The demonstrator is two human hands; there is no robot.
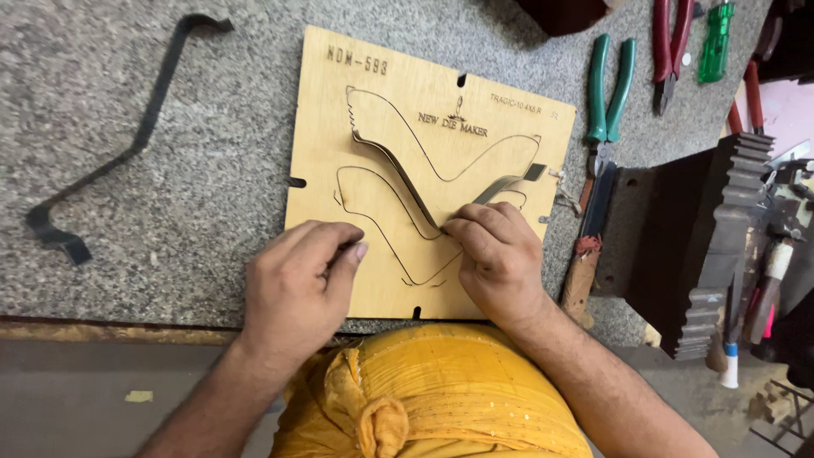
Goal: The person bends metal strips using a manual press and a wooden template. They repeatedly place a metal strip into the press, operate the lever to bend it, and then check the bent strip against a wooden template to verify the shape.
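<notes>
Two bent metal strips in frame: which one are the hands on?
The bent steel strip standing in the wooden die board; the right hand pinches it, the left hand rests on the board. The dark loose strip lies untouched on the granite bench, far left.

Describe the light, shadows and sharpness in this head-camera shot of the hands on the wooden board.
Head view: even, soft light, no glare on the wooden board; faint shadows under the left hand and right hand; the bent metal strip and board are sharp, while the tools past the dark block at the right edge look dim and cluttered; straight board edges show little distortion.
</notes>
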